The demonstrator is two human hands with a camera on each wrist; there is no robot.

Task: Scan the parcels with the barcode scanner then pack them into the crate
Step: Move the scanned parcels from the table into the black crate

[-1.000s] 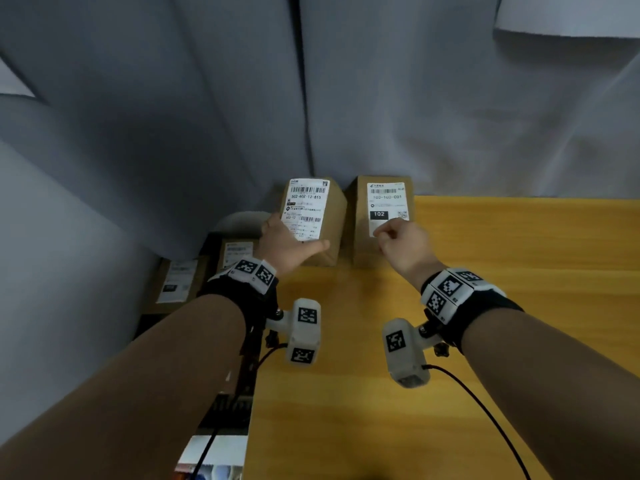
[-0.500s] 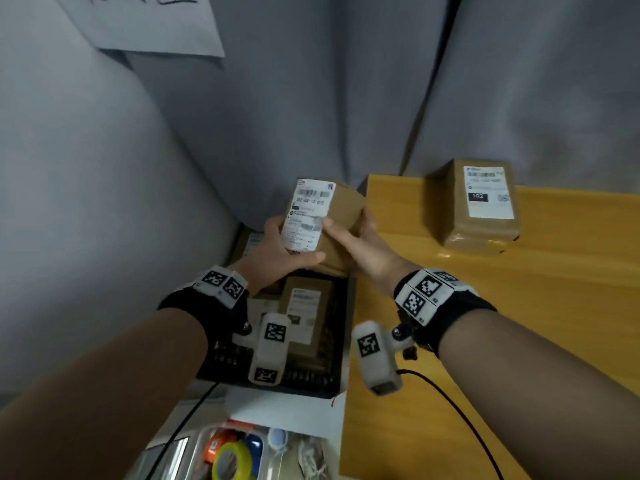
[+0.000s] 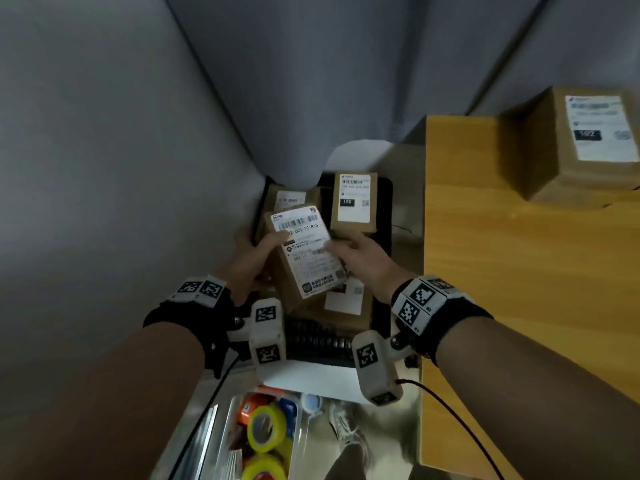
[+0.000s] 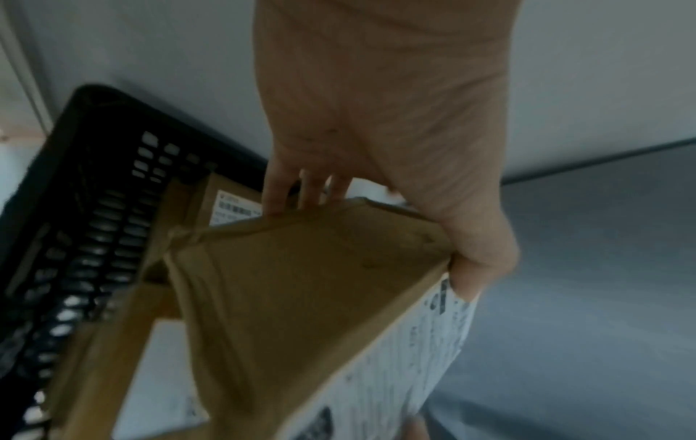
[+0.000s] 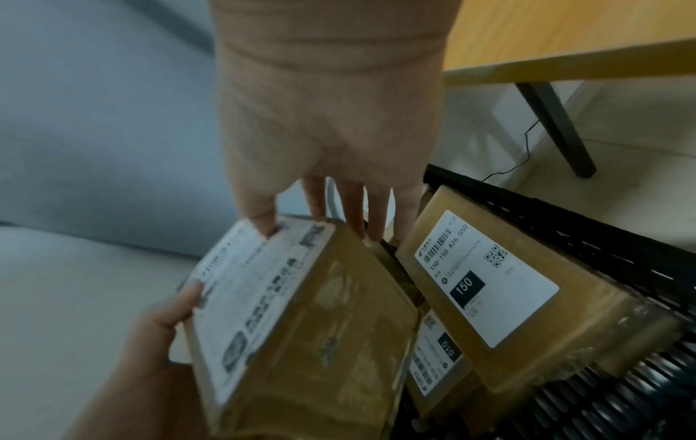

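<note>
Both hands hold one parcel (image 3: 304, 252) over the black crate (image 3: 382, 216), tilted, white label up. Left hand (image 3: 247, 258) grips its left side: thumb curled onto the label near the barcode, fingers (image 4: 280, 190) wrapped round the far edge. Right hand (image 3: 360, 259) is on its right side, at 3 o'clock from the label: thumb tip on the label, fingers (image 5: 354, 214) fairly straight down the far side face, loose pinch.

Crate sits on the floor left of the table (image 3: 519, 306), about 9 o'clock from it. Inside are more parcels: the "150" parcel (image 3: 353, 202) at 1 o'clock from the held one, another parcel (image 3: 289, 197) at 12 behind it, a "010" parcel (image 5: 437, 354) under the right hand. Whether the held parcel touches them: cannot tell.

"102" parcel (image 3: 585, 143) on the table at 2 o'clock, well apart. Tape rolls (image 3: 266, 427) in a bin at 6 o'clock.
</note>
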